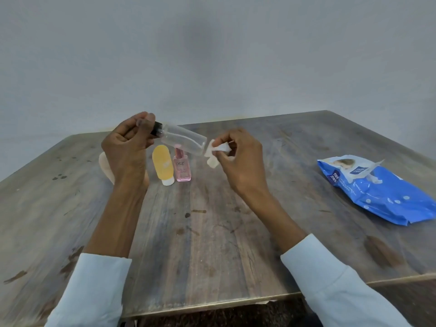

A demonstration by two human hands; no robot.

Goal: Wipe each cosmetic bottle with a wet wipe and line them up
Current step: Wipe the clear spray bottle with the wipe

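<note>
The clear bottle (183,140) is a see-through plastic cylinder with a black cap and looks empty. It is held in the air above the worktop (212,232), lying nearly level. Its long axis runs left to right, cap to the left and slightly higher, base to the right and tipped a little down. The left hand (127,147) has its grip closed on the capped end. The right hand (238,159) pinches a crumpled wet wipe (215,152) just beside the bottle's base. Below stand a yellow tube (163,166) on its white cap and a pink bottle (182,167), side by side. A blue wipes pack (382,192) lies well apart on the right.
</note>
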